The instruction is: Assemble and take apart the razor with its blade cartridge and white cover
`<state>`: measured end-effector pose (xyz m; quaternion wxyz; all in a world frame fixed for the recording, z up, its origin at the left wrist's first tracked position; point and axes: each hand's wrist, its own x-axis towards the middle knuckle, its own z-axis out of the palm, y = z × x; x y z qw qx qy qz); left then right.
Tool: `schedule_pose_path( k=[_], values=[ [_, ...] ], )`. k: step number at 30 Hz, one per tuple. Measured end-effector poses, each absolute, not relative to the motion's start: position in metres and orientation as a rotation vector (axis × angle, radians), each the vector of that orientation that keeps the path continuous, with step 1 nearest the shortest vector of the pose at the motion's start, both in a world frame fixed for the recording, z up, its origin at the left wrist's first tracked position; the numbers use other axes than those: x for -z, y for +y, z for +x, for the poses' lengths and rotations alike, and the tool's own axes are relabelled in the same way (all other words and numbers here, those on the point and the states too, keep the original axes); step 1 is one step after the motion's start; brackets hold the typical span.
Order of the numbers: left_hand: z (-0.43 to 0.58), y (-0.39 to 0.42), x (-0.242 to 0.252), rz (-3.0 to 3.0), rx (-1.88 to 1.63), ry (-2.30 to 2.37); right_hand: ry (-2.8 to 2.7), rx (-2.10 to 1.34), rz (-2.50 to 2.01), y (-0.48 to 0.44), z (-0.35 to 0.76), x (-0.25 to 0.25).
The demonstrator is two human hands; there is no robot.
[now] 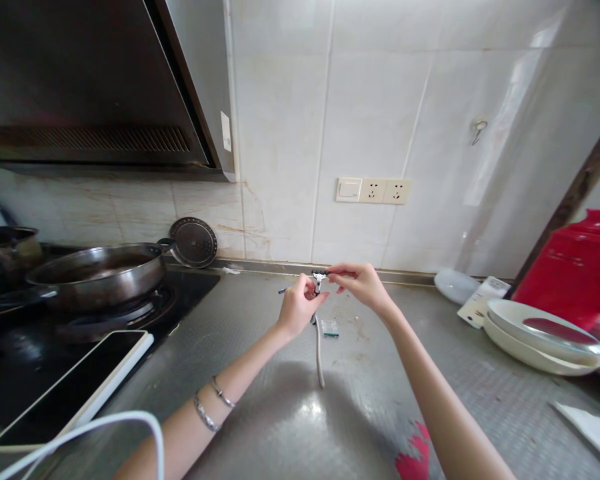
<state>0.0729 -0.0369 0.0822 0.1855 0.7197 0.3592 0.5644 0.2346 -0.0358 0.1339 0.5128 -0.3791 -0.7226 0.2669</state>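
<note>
Above the middle of the metal counter, my left hand (299, 303) pinches a small T-shaped white and black piece (319, 281); its exact kind is too small to tell. From the other side, the fingertips of my right hand (359, 283) close on the dark bar across its top. A thin grey rod or tube (319, 353) runs below my left hand toward me; whether it joins the piece I cannot tell. Just right of that lies a small clear packet with a dark green strip (331, 334). A short dark stick (282, 291) shows left of my left hand.
A steel pan (100, 273) sits on the black stove at left, with a phone (75, 393) and white cable (125, 417) nearer me. Plates (535, 340), a clear dish (456, 285) and a red jug (565, 267) stand at right. Wall sockets (384, 191) are behind.
</note>
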Motion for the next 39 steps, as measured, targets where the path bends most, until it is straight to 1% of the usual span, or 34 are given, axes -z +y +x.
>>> schedule_pose_path(
  k=[13,26,39],
  values=[
    [0.0727,-0.0354,-0.081,2.042,-1.58,1.019,-1.755,-0.625,-0.915,-0.0363,0.2328,-0.1316],
    [0.0685,-0.0315,-0.0807,2.053,-1.406,0.955,-1.802,-0.591,-0.928,-0.0385,0.2325,-0.1335],
    [0.0663,-0.0324,-0.0867,2.075,-1.232,0.984,-1.798,-0.646,-0.917,-0.0412,0.2314,-0.1354]
  ],
)
